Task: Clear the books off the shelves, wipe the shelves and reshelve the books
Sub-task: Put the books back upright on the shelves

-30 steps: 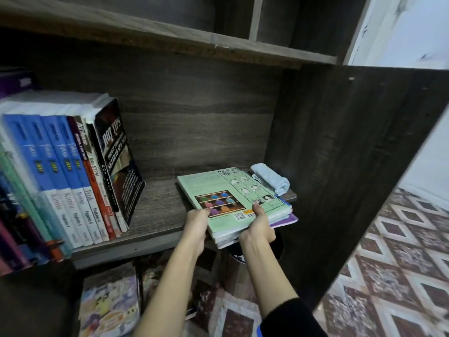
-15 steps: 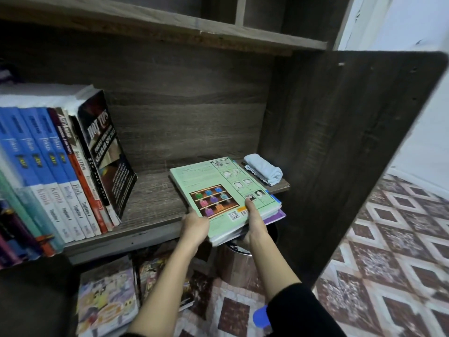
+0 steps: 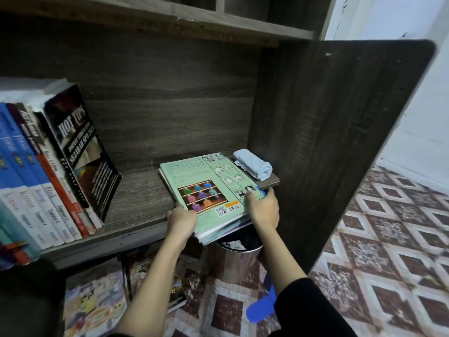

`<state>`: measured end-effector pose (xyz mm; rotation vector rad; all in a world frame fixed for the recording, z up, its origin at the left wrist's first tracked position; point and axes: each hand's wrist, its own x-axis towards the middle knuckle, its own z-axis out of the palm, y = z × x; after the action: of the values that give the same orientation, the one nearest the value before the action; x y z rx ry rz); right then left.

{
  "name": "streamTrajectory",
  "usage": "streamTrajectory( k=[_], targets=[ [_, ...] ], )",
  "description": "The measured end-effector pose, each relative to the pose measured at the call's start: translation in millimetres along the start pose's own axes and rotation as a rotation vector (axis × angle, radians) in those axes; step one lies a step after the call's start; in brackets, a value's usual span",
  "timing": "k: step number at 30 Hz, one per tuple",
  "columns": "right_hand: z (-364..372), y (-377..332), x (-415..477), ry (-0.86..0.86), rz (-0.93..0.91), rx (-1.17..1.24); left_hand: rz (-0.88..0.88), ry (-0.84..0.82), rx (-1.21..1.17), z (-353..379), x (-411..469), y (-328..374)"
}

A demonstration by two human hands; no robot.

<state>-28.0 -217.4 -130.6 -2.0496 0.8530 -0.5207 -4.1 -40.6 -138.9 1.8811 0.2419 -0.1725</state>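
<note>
1. Two grips clasp one flat stack of books: the left grip is curled round its near left corner and the right grip is on its near right corner.
2. The stack lies at the shelf's front right corner, overhanging the front edge, long axis running front to back.
3. A rolled cloth lies just beside its far corner; leaning books stand well apart at the shelf's left.

book stack, green cover up | flat, overhangs shelf front | upright books L, leaning
</note>
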Motion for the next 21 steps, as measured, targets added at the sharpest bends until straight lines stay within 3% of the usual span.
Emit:
streamTrajectory(
  k=[10,17,21],
  targets=[
    [-9.5,-22.4,3.7,-0.053,-0.111,-0.436,0.067,0.054,0.026,-6.1,1.8,-3.2],
    [-21.2,-40.8,12.5,-0.292,0.075,-0.271,0.01,0.093,0.091,-20.3,4.6,-4.1],
    [-31.6,-54.2,22.2,-0.531,0.185,0.182,0.003,0.071,-0.035,-30.1,6.7,-3.6]
  ],
)
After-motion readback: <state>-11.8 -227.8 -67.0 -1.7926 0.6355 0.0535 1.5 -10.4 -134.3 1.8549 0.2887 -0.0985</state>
